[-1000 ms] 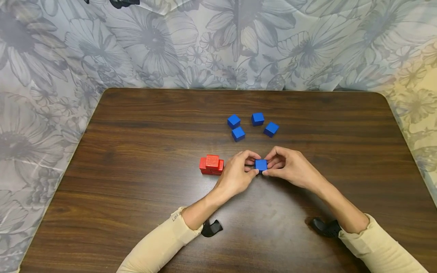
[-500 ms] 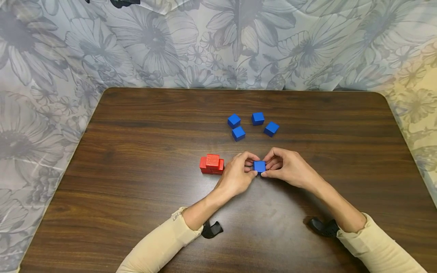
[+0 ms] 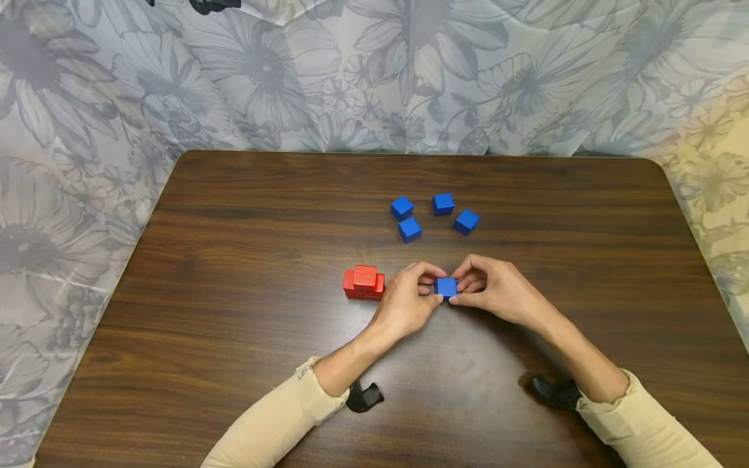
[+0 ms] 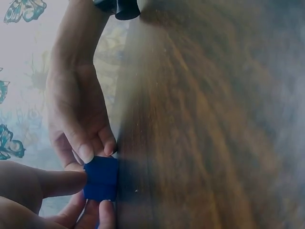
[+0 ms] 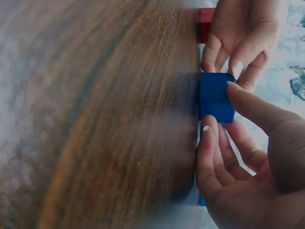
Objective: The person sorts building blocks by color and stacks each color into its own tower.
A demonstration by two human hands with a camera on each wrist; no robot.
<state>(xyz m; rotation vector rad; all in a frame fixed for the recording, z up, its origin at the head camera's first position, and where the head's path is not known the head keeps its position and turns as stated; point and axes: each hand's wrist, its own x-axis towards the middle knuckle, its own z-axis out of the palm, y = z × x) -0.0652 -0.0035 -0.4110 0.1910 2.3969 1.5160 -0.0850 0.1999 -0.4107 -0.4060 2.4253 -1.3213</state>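
A small blue cube (image 3: 446, 287) rests at the wooden table's surface between the two hands. The left hand (image 3: 405, 298) holds it from the left, thumb at the near side and index finger at the far side. From the right, the right hand (image 3: 500, 289) does the same with thumb and fingertips. In the right wrist view both thumbs meet the blue cube (image 5: 217, 98) near its upper edge, while other fingertips sit low by the table. Just left of the left hand stands a small stack of red blocks (image 3: 364, 279), partly hidden by that hand.
Several loose blue cubes lie beyond the hands, among them a left one (image 3: 401, 208) and a right one (image 3: 466, 221). Black wrist-camera mounts (image 3: 365, 397) stick out under both sleeves. A floral cloth (image 3: 263, 78) hangs behind the table's (image 3: 263, 195) far edge.
The right hand has shifted slightly left and toward the near edge, and the held blue cube a little left. The left hand stays almost still; the red stack and loose cubes are unchanged.
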